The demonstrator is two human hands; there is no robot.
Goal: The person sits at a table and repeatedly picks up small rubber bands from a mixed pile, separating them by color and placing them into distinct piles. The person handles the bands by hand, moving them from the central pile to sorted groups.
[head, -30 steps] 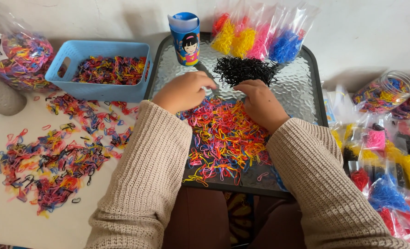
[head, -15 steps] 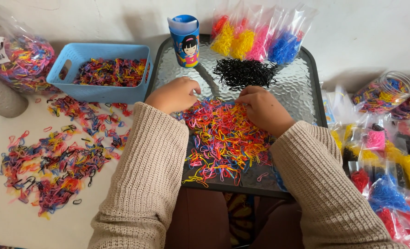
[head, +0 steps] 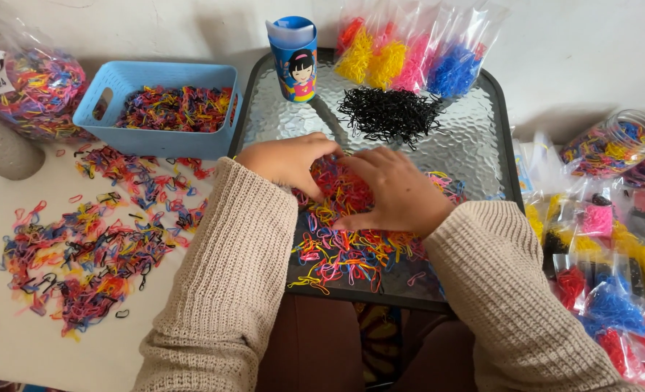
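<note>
Our left hand (head: pixel 290 161) and our right hand (head: pixel 399 192) lay palm-down, side by side, on the mixed heap of tiny rubber bands (head: pixel 351 243) in the middle of the glass tray table (head: pixel 482 156). The fingers of both curved inward toward each other, as if gathering bands between them. The fingertips were buried in the heap, so we cannot tell whether either hand had actually pinched a bunch or simply rested loose on top.

The heap spread from under our hands toward the near edge of the table, well apart from the separate pile of black bands (head: pixel 389 115) farther back. Beyond that stood a blue cup (head: pixel 294 58) and a row of clear bags (head: pixel 409 54) sorted by colour. To our left, a blue basket (head: pixel 159 141) held more mixed bands, with loose bands (head: pixel 83 254) scattered over the pale surface beside it.

We judged the bands to be very light, soft and stretchy, and likely to cling to one another and tangle. A single one would call for a fingertip pinch on its loop; a bunch would handle better scooped between cupped palms, pressed lightly so none sprang away. Nothing here looked fragile, though the smooth glass would let stray bands slide.
</note>
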